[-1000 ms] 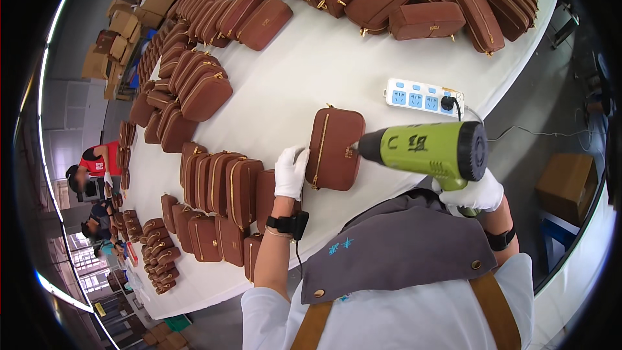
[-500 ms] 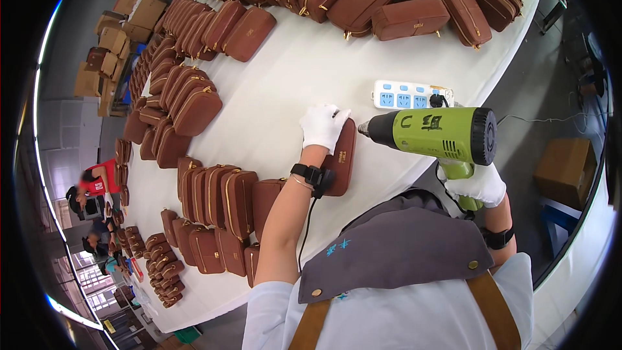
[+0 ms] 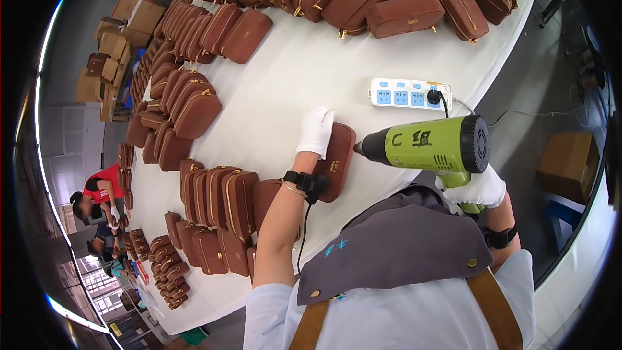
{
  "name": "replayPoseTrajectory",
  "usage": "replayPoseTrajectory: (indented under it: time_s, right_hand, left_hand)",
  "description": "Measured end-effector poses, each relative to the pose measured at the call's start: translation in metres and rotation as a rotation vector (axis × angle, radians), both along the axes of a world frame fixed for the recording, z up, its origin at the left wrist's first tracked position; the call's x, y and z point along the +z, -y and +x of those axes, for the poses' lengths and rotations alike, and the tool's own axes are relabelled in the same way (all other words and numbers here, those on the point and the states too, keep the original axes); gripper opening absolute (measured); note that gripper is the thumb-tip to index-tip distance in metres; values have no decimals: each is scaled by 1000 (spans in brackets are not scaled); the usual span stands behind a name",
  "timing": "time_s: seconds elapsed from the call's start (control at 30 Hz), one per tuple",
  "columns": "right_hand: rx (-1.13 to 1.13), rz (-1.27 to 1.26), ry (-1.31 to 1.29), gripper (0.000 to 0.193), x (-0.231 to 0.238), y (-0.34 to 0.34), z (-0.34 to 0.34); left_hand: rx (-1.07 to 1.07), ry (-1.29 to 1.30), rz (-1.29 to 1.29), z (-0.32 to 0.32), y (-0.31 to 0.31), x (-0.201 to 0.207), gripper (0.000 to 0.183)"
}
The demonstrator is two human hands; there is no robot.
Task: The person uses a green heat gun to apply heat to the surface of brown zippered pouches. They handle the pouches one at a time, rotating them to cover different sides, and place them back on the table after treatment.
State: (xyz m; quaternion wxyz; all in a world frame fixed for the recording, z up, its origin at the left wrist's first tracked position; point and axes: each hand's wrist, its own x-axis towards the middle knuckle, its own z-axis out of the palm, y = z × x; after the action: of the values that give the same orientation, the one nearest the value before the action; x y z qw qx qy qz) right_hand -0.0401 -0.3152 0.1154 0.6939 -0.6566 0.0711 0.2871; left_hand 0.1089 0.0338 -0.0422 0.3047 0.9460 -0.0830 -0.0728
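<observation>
While rows of brown pouches [image 3: 214, 198] stand at the left, the left hand [image 3: 315, 131], white-gloved, lies with fingers flat over the top edge of one brown pouch [image 3: 335, 163] on the white table [image 3: 285, 84]. Likely light, soft-sided, scuffable: steady by edges. The right hand [image 3: 481, 188] grips a green heat gun [image 3: 427, 146], nozzle just beside it.

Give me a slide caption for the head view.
Gloved left hand steadies a brown pouch while right hand aims a green heat gun.
</observation>
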Motion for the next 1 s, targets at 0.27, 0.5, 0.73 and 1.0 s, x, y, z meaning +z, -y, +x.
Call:
replayPoseTrajectory:
  time_s: [0.27,0.5,0.73,1.0]
  right_hand:
    - [166,-35,14,36,-6,2,-14]
    - [135,-46,-2,38,-11,0,-12]
    - [-50,-9,129,51,-22,0,-13]
    - [-98,52,49,55,-12,-2,-18]
  left_hand:
    - [-131,57,143,-61,-8,60,72]
    - [-222,48,312,-97,-16,62,100]
    - [-227,96,370,-95,-19,42,107]
    - [-356,-78,496,-99,-11,80,114]
